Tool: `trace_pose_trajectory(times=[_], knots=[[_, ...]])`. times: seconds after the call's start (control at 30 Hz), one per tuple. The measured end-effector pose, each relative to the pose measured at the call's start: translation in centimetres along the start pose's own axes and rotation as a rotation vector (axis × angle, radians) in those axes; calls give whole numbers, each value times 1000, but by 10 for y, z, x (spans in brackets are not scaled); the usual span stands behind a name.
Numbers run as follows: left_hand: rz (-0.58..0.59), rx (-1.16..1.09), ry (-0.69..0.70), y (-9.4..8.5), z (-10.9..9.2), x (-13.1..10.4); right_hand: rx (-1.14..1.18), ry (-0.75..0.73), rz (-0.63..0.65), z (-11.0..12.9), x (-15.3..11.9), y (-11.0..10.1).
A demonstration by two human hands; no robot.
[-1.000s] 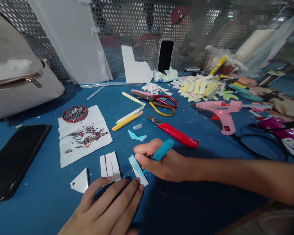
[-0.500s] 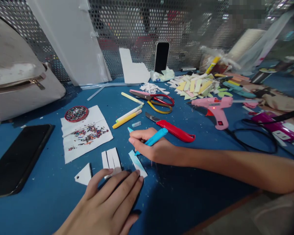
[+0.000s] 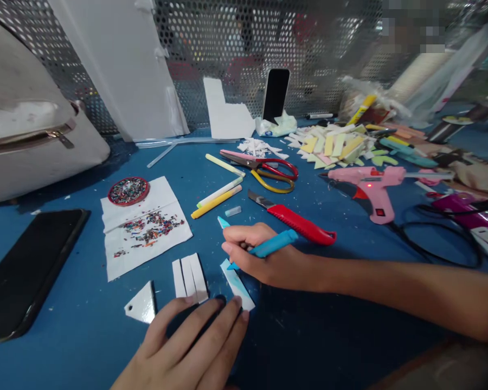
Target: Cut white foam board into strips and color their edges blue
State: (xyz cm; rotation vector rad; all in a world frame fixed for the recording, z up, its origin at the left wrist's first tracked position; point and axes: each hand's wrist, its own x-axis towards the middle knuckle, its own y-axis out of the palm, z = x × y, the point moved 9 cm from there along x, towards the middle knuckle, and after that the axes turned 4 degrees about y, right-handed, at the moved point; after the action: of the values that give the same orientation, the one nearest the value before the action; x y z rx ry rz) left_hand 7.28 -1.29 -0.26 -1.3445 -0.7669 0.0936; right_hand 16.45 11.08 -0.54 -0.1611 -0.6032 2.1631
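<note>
My right hand [image 3: 264,254] is closed round a blue marker [image 3: 276,242], whose tip meets the upper end of a small white strip [image 3: 236,283] with pale blue colouring. Fingertips of my left hand [image 3: 199,341] rest on the strip's lower end, the fingers stretched out and the palm down. Just beyond the left thumb lie several narrow white strips [image 3: 190,277] side by side. A white triangular piece [image 3: 142,304] with a small hole sits to their left. Past my right fingers shows a light blue pointed piece [image 3: 223,222]; what it belongs to is partly hidden.
Ahead lie yellow markers [image 3: 216,201], scissors [image 3: 264,167] and a red box cutter [image 3: 303,223] with its blade out. A pink glue gun [image 3: 374,187] stands right, its cable [image 3: 435,260] looping nearby. Left are a tissue with beads [image 3: 148,233], a phone [image 3: 32,265] and a bag [image 3: 36,124].
The view has shifted slightly, so most things sit a little lower and farther right. The marker tip stays at the strip's upper end and my left fingers stay on its lower end.
</note>
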Motion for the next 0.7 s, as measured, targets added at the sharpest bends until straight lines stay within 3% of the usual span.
trace_pose_trajectory(times=[0.2,0.5,0.7], knots=[[-36,-5,-24,0,1,-2,-113,-1,4,-1,1,2],[3,-19,-19,2,1,1,-20,15,157,3,-1,10],[2,-37,-9,-1,0,0,-37,25,-1,-2,0,0]])
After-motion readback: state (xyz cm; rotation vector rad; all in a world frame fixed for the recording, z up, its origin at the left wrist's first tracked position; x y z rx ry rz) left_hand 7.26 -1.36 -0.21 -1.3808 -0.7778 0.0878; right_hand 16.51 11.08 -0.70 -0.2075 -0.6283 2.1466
